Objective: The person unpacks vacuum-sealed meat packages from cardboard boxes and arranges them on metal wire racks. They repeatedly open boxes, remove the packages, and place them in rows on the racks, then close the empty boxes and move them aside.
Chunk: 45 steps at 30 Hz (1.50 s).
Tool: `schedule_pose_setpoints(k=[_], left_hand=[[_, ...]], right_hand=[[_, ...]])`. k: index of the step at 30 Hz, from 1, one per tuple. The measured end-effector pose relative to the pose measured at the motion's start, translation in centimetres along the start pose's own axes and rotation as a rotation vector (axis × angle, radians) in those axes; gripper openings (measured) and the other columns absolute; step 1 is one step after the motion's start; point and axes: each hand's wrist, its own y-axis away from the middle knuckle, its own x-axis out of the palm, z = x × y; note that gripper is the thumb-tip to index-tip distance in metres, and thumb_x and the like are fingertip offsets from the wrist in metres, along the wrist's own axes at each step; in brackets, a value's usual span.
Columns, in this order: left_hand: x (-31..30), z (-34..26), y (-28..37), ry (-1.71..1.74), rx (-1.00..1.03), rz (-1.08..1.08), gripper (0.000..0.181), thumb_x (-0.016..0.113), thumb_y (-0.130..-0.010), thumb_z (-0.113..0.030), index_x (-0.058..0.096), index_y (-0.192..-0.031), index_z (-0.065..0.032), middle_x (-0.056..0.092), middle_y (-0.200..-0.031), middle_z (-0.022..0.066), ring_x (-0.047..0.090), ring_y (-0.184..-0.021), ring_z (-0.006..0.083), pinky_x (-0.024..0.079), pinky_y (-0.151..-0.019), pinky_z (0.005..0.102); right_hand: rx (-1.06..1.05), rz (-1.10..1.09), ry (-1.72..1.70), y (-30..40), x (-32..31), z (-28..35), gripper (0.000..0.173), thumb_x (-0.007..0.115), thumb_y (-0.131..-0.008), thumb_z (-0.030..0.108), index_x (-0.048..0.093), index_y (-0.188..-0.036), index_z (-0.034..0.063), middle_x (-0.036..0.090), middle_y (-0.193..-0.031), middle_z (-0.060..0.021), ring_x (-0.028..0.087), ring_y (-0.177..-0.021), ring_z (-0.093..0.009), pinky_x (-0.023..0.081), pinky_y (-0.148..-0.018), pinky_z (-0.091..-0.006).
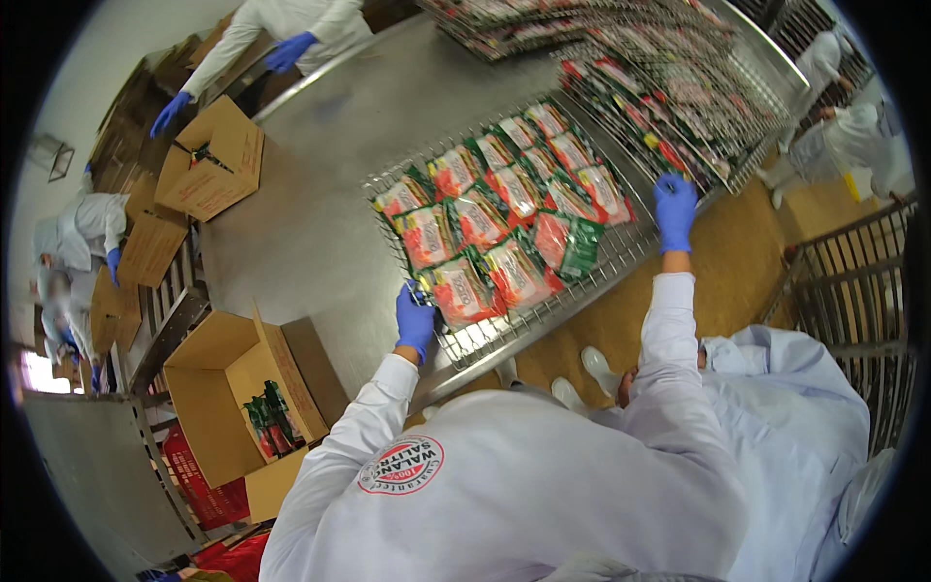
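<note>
A wire tray [476, 340] lies on the steel table before me, filled with rows of red and green plastic packs of pink sliced meat [520, 190]. One pack [567, 244] near the front lies turned over, its green end showing. My left hand [416, 320], in a blue glove, grips the tray's left edge near its front corner. At the other side my right hand [675, 212], gloved alike, has its fingers curled between the tray's right end and the lower edge of the stacked wire trays [698, 102]. What those fingers hold is hidden.
An open cardboard box [211, 407] with a few packs inside stands at the left table end. Another box [218, 167] sits at the far edge by a co-worker's gloved hand [171, 114]. A person in white [778, 444] is close on my right, near a metal rack [851, 291].
</note>
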Motion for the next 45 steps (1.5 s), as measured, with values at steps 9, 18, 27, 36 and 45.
schedule_pose_setpoints(k=[9, 18, 27, 36, 45], left_hand=[[-4.0, 4.0, 2.4, 0.215, -0.038, -0.002, 0.056, 0.047, -0.068, 0.014, 0.05, -0.122, -0.0034, 0.052, -0.086, -0.0011, 0.051, -0.073, 0.0089, 0.046, -0.063, 0.023], [-14.7, 5.8, 5.9, -0.16, 0.022, -0.247, 0.057, 0.061, -0.077, 0.003, 0.044, -0.132, -0.0009, 0.061, -0.103, 0.0083, 0.059, -0.087, 0.018, 0.05, -0.076, 0.0276], [-12.3, 2.8, 9.5, -0.295, 0.26, -0.234, 0.091, 0.072, -0.064, -0.01, 0.023, -0.14, 0.0004, 0.025, -0.137, 0.0207, 0.031, -0.126, 0.0351, 0.028, -0.107, 0.0361], [-9.4, 0.8, 8.7, -0.464, -0.186, -0.154, 0.135, 0.08, -0.051, -0.059, 0.002, -0.145, -0.0024, -0.003, -0.148, 0.0304, 0.006, -0.137, 0.0436, 0.014, -0.112, 0.044], [-4.1, -1.8, 9.0, -0.702, -0.258, -0.138, 0.139, 0.08, -0.046, -0.064, 0.002, -0.146, -0.0072, 0.006, -0.146, 0.0307, 0.012, -0.135, 0.0454, 0.021, -0.108, 0.0507]], right_hand=[[-0.135, 0.388, 0.402, 6.2, 7.8, -1.9, 0.042, 0.067, -0.074, 0.024, 0.06, -0.112, 0.0089, 0.05, -0.125, -0.0172, 0.052, -0.107, -0.038, 0.045, -0.089, -0.0441], [-0.218, 0.227, 0.471, 17.3, 8.6, 5.6, 0.023, 0.061, -0.071, 0.008, 0.064, -0.094, 0.0048, 0.055, -0.114, -0.0087, 0.056, -0.094, -0.034, 0.048, -0.08, -0.0424], [-0.282, 0.386, 0.086, 18.7, 9.1, 13.1, 0.04, 0.071, -0.07, 0.021, 0.064, -0.104, 0.0028, 0.056, -0.113, -0.0149, 0.053, -0.102, -0.035, 0.044, -0.089, -0.0412], [-0.474, 0.905, 0.364, 18.9, 12.3, 18.8, 0.137, 0.085, -0.038, 0.057, 0.017, -0.144, 0.0038, 0.04, -0.129, -0.0309, 0.043, -0.119, -0.042, 0.037, -0.1, -0.0447], [-0.319, 0.85, 0.016, 23.2, 9.0, 20.5, 0.109, 0.082, -0.052, 0.036, 0.025, -0.138, 0.0009, 0.049, -0.123, -0.024, 0.052, -0.112, -0.036, 0.045, -0.092, -0.0403]])
